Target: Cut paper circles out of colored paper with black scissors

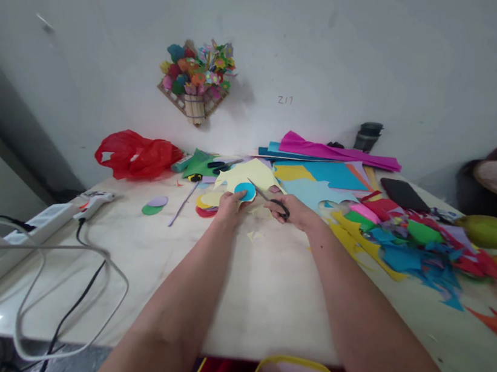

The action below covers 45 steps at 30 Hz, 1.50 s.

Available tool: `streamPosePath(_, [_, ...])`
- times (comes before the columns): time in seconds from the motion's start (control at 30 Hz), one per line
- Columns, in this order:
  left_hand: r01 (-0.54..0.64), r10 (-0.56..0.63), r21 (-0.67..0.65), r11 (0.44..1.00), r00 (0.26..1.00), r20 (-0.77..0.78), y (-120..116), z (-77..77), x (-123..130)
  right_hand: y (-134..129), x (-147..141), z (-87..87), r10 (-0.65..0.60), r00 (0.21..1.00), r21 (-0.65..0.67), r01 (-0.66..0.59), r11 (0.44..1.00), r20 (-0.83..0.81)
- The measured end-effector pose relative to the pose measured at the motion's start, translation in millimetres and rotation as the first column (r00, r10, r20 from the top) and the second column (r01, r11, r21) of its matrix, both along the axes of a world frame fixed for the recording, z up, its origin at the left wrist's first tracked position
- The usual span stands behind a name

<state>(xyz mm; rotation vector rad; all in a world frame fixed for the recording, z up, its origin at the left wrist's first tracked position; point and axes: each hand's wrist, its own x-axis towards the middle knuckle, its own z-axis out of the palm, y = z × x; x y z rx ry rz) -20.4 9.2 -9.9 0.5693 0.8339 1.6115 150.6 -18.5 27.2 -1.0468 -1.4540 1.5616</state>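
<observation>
Between the thumb and fingers of my left hand [229,206], a blue paper circle [244,191] is held against a pale yellow sheet [254,173]. My right hand [292,209] grips a pair of scissors [264,195], whose blades point up and left towards the sheet, just right of the circle. Whether the blades touch the paper, I cannot tell. Yellow and red paper discs [207,204] lie just left of my left hand. Small pale yellow scraps [255,236] are on the table below the hands.
Purple and green discs [155,205] and a second pair of scissors [220,166] lie to the left. Cables and a power strip [49,218] run along the left edge. Colourful scraps [427,249] pile up on the right, coloured sheets [323,174] behind. A red plastic bag [136,155] sits back left.
</observation>
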Motion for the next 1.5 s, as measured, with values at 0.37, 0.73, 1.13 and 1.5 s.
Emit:
streamPosePath(0.37, [-0.080,0.082,0.058,0.995,0.996,-0.036,2.7,-1.4,2.6,1.8,-1.3,-3.8,0.001,1.000,-0.018,-0.001,1.000,0.002])
streamPosePath(0.73, [-0.046,0.050,0.070,0.996,0.997,-0.055,-0.6,0.8,5.5,0.3,1.4,-4.9,0.021,1.000,0.041,-0.021,0.999,0.000])
streamPosePath(1.13, [-0.023,0.026,0.047,0.999,0.997,-0.067,-3.4,3.4,6.0,-5.2,-2.1,4.5,0.005,0.998,0.018,-0.004,1.000,-0.056])
streamPosePath(1.5, [-0.013,0.017,0.063,0.998,0.998,-0.067,-1.6,1.1,3.6,-3.6,-1.6,3.5,0.004,1.000,0.048,-0.003,0.999,-0.004])
